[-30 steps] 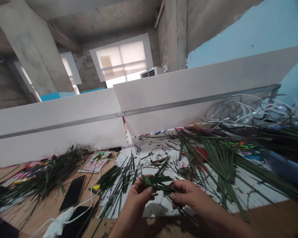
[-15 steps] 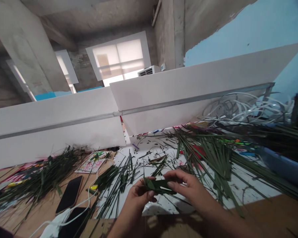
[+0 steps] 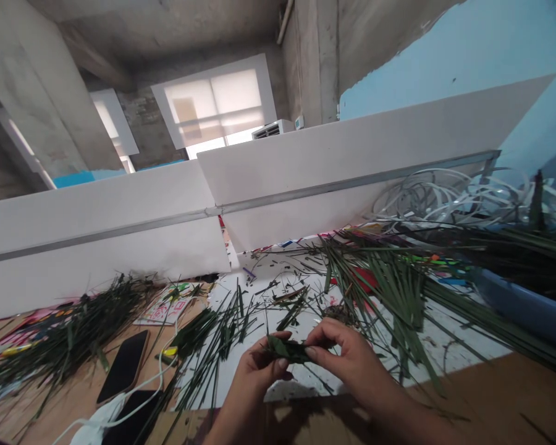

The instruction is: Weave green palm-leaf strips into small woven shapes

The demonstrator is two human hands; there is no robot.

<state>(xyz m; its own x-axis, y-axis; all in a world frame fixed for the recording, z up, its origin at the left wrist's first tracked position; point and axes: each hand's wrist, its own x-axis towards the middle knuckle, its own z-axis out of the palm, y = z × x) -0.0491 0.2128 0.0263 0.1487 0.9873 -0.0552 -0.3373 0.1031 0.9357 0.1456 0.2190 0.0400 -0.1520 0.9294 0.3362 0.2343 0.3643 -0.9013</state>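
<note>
Between my two hands, over the front of the white sheet [image 3: 301,383], is a small folded piece of green leaf strips [image 3: 290,349]. My left hand [image 3: 266,363] is closed around its left end, thumb in front. My right hand [image 3: 340,352] pinches its right end between thumb and fingers. Parts of the piece are hidden by the fingers. Loose leaf strips [image 3: 227,330] lie left of my hands on the sheet. Long green leaf blades [image 3: 393,287] fan out to the right, and small clippings are scattered beyond my hands.
On the left are a phone [image 3: 124,366], a white cable [image 3: 161,364] and a heap of thin dark-green stems [image 3: 97,315]. A blue basin [image 3: 514,300] and coiled white strips [image 3: 435,194] stand at right. White panels [image 3: 306,167] border the table's back.
My right hand has moved slightly left and closed in on the right end of the leaf piece, which shows less between the hands. The whole view has shifted a little.
</note>
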